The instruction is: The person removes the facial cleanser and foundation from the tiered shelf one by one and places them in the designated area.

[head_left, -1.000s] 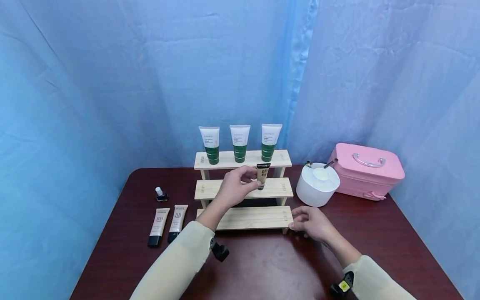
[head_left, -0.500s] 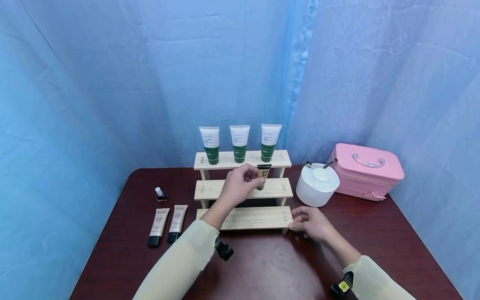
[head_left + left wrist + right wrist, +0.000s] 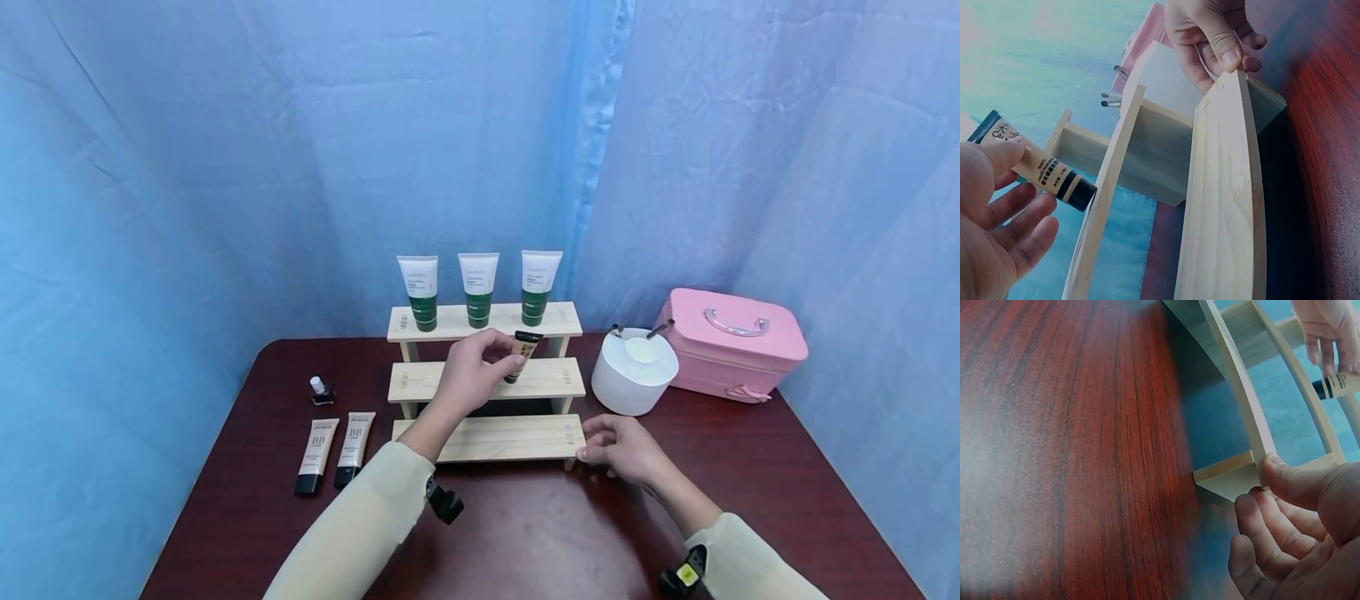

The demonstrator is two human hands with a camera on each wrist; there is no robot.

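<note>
My left hand (image 3: 474, 371) pinches a small beige foundation tube (image 3: 1044, 164) between thumb and fingers, black cap down. The tube leans, its cap right at the middle step of a three-tier wooden display stand (image 3: 491, 437). My right hand (image 3: 622, 448) holds the right end of the stand's lowest step; in the right wrist view its thumb (image 3: 1285, 481) lies on the board's edge with fingers curled beneath. Three white-and-green tubes (image 3: 478, 287) stand in a row on the top step, caps down.
Two BB cream tubes (image 3: 318, 454) lie on the dark red table (image 3: 570, 542) at the left, behind them a small nail polish bottle (image 3: 322, 390). Right of the stand are a white round holder (image 3: 630, 383) with brushes and a pink case (image 3: 731, 346). Blue curtains hang behind.
The foundation tube has tipped, its upper end now leaning right and its cap shifted slightly left. The left hand has shifted a little right overall. The right hand keeps its hold on the stand.
</note>
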